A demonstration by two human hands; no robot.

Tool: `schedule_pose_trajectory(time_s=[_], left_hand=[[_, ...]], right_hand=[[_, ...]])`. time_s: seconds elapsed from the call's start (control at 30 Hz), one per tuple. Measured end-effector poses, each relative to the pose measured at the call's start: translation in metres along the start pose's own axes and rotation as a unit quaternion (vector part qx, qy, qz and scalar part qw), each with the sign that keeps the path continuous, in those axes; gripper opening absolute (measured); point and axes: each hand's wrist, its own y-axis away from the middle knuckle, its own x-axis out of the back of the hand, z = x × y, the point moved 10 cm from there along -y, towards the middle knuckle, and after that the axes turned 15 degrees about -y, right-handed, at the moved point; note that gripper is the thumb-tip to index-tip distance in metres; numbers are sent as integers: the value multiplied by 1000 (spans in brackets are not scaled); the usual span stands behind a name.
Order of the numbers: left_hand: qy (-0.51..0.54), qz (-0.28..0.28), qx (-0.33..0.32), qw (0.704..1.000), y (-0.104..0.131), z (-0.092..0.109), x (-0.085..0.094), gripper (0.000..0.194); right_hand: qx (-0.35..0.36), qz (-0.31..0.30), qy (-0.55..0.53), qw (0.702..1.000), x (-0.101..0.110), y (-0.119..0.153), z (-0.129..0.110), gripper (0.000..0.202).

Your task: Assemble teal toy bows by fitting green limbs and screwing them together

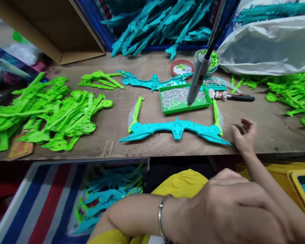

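Observation:
My right hand (245,135) rests at the table's front edge with loosely bent fingers apart and nothing in them. Just left of it lies a turquoise bow-shaped plastic part (176,128). A lime-green arm with a clear piece stands at each end of that part: the left arm (136,115) and the right arm (218,118). Close to the camera, my left hand (236,203), with a bracelet at the wrist, reaches across to the right. It is blurred and its fingers are mostly hidden. A grey power screwdriver (199,79) hangs over a green tray (164,110) of small silvery screws.
Lime-green parts lie in a left pile (63,118) and a right pile (295,91). Behind the tray are another turquoise part (142,81), a red basket (172,69) and a black-handled tool (240,98). A blue crate (104,34) of turquoise parts stands at the back.

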Motion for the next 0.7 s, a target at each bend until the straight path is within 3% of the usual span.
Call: schedule_pose_trajectory(time_s=[0.07, 0.1, 0.23, 0.27, 0.4, 0.5, 0.6, 0.7], left_hand=[[3, -3, -47, 999, 10, -7, 1, 18], [-9, -8, -33, 999, 15, -19, -5, 15], [4, -89, 174, 981, 54, -104, -68, 12], [23, -80, 252, 964, 68, -129, -80, 10], [6, -13, 413, 911, 110, -192, -103, 23], [-2, 40, 476, 879, 122, -220, -108, 28], [19, 66, 493, 867, 115, -236, -118, 41], [47, 76, 496, 864, 101, -244, -133, 35]], right_hand=[[2, 0, 14, 1000, 1, 1, 2, 49], [7, -1, 18, 1000, 1, 1, 3, 48], [23, 9, 23, 999, 5, 3, 2, 40], [23, 14, 22, 999, 6, 5, 2, 39], [25, 17, 23, 999, 11, 14, -1, 37], [45, 14, 33, 998, 12, 22, -10, 33], [60, 17, 42, 997, 13, 25, -17, 29], [58, 17, 48, 997, 12, 23, -19, 26]])
